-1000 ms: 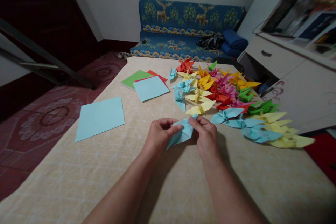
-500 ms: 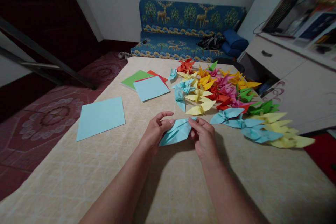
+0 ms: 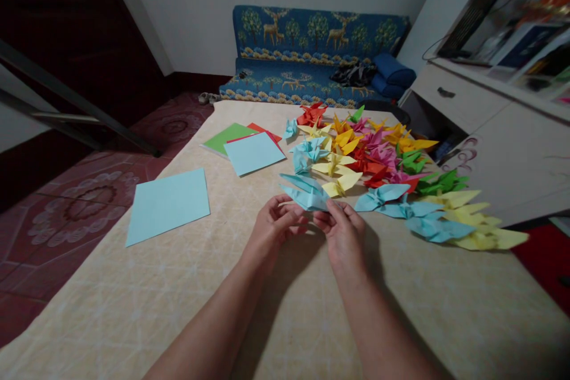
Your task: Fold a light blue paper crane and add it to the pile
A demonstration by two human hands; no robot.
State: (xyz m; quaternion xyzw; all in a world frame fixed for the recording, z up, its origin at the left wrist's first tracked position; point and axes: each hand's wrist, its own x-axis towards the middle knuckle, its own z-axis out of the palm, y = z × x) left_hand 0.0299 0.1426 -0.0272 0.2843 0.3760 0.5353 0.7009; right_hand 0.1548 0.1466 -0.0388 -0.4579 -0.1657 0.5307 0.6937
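A partly folded light blue origami paper (image 3: 307, 195) is held just above the table, with two pointed flaps sticking out to the left. My right hand (image 3: 345, 227) pinches its right end between thumb and fingers. Curled fingers of my left hand (image 3: 276, 222) close in at the lower left edge of the paper; their exact contact is partly hidden. Beyond and to the right lie finished paper cranes, among them light blue ones (image 3: 383, 197), a yellow one (image 3: 342, 183) and red ones (image 3: 312, 114).
A light blue sheet (image 3: 169, 205) lies at the left on the cloth-covered table (image 3: 178, 303). Behind it another blue sheet (image 3: 253, 154) overlaps green (image 3: 229, 138) and red paper. A patterned sofa (image 3: 289, 71) stands beyond, a white cabinet (image 3: 503, 136) at the right.
The folded paper has been turned, its flaps now pointing left and away from me. My left hand has shifted from gripping its left end to its lower edge.
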